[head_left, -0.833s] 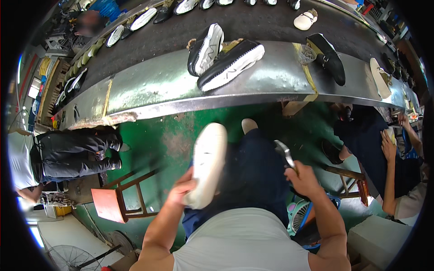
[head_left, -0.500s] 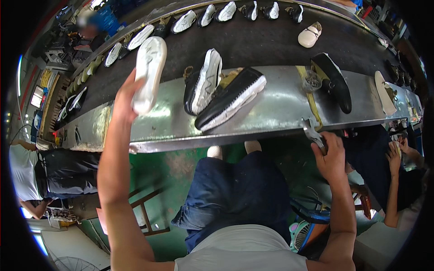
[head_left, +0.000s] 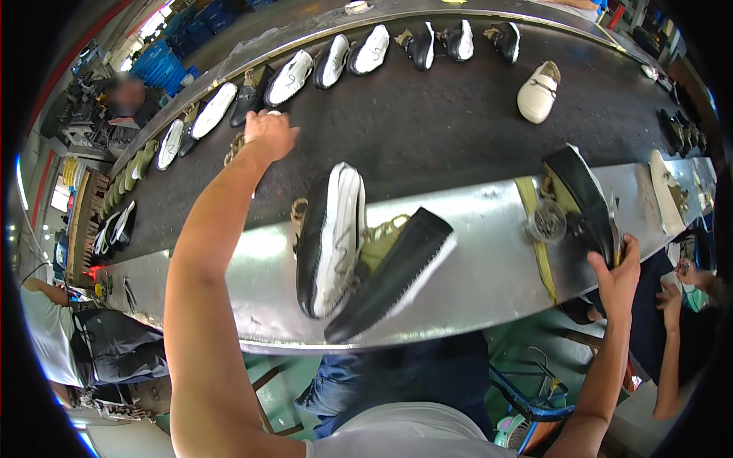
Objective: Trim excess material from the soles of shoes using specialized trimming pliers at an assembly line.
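My left hand [head_left: 271,136] reaches over the dark belt toward the far row of shoes, its fingers hidden behind the back of the hand. A tan, bunched bit of material [head_left: 234,149] shows beside its wrist; whether the hand touches a shoe cannot be told. My right hand [head_left: 617,267] is closed round metal pliers [head_left: 615,233], mostly hidden, by a black shoe [head_left: 584,195] on the metal ledge. Between my arms lie a black shoe with its white sole toward me [head_left: 341,240] and another black shoe [head_left: 401,275] tilted against it.
A clear cup of small bits [head_left: 547,221] stands by a yellow strip [head_left: 539,263] on the metal ledge [head_left: 466,229]. A cream shoe [head_left: 539,93] sits on the dark belt [head_left: 427,114]. Shoes line its far edge. Co-workers sit at both sides.
My left hand has moved forward over the belt; the white-soled shoe it held up no longer shows. My right hand went forward and right with the pliers. The view has tilted up.
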Tool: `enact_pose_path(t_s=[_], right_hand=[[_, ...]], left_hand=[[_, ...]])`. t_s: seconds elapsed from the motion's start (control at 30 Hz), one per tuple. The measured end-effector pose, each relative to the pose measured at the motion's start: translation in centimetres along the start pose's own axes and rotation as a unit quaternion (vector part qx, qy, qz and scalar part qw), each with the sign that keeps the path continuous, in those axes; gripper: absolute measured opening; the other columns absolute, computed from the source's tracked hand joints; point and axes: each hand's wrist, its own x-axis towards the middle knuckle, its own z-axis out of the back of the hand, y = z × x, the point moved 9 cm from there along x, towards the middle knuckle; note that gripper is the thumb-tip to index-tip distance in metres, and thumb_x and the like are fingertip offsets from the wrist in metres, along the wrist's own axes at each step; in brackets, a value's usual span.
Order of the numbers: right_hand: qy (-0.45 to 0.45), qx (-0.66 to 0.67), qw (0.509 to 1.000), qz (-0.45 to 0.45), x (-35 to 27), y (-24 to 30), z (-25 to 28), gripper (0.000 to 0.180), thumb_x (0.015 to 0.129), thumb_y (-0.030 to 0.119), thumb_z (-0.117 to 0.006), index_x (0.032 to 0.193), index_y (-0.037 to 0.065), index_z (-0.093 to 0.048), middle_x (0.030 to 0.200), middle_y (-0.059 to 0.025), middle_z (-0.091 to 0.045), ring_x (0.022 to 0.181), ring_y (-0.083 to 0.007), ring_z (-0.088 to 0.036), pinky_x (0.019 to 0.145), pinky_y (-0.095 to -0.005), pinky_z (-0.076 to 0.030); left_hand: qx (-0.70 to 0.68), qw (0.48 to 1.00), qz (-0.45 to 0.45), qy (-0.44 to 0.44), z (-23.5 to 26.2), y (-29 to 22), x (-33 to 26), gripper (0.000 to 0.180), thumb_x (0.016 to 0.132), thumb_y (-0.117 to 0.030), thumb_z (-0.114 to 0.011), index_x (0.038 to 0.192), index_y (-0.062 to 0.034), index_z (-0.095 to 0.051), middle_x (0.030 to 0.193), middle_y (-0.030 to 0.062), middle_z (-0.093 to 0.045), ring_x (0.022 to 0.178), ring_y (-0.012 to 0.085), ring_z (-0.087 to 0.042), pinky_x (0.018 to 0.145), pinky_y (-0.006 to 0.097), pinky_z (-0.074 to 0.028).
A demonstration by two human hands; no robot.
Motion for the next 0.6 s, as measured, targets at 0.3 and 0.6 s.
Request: enact_pose_path(t_s=[0.3, 0.6], right_hand=[[0.004, -0.006, 0.997, -0.082, -1.5, -1.2, -1.5, 0.062, 0.072, 0.008, -0.079, 0.126, 0.000, -0.051, 0.110, -0.0163, -0.061, 0.101, -0.0293, -0.060, 0.095, -0.0376, -0.045], [0.035, -0.008, 0.990, -0.135, -1.3, -1.7, -2.1, 0.067, 0.073, 0.009, -0.079, 0.130, -0.004, -0.047, 0.109, -0.0192, -0.061, 0.099, -0.0280, -0.059, 0.094, -0.0370, -0.046]], left_hand=[[-0.521, 0.847, 0.103, 0.037, 0.6, -8.0, 17.6, 0.095, 0.076, -0.080, -0.060, 0.148, -0.0193, -0.049, 0.163, 0.0254, -0.009, 0.146, 0.0391, -0.029, 0.118, 0.045, -0.027], [-0.680, 0.714, 0.145, -0.081, 1.1, -2.6, 17.7, 0.081, 0.087, -0.063, -0.062, 0.136, 0.0017, -0.057, 0.130, 0.0206, -0.061, 0.118, 0.0326, -0.058, 0.100, 0.041, -0.045]])
